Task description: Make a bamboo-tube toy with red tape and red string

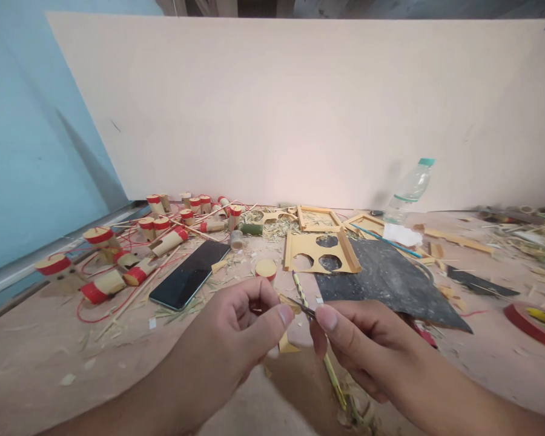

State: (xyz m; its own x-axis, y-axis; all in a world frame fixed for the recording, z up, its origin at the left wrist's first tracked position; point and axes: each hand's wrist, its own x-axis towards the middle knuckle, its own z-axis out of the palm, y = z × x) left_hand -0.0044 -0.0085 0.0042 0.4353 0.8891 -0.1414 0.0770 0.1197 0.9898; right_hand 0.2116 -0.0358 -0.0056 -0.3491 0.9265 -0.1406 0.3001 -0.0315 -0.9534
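My left hand [243,330] is closed in a pinch on a small yellowish sliver of bamboo [291,303] held near the middle of the view. My right hand [358,348] is closed around a thin blade or pick [305,310] whose dark tip touches that sliver, and a yellow-green striped pencil [333,378] runs through the same hand, its top end [298,286] sticking up past the fingers. Both hands hover above the wooden floor, close together, thumbs almost touching. A small triangular offcut [287,346] lies below them.
Several bamboo tubes with red tape [136,275] and red wire lie at the left. A black phone [189,275], a round bamboo disc [266,268], a board with round holes [320,251], a dark slate sheet [386,278], a plastic bottle [409,191] and a red tape roll [531,324] surround the hands.
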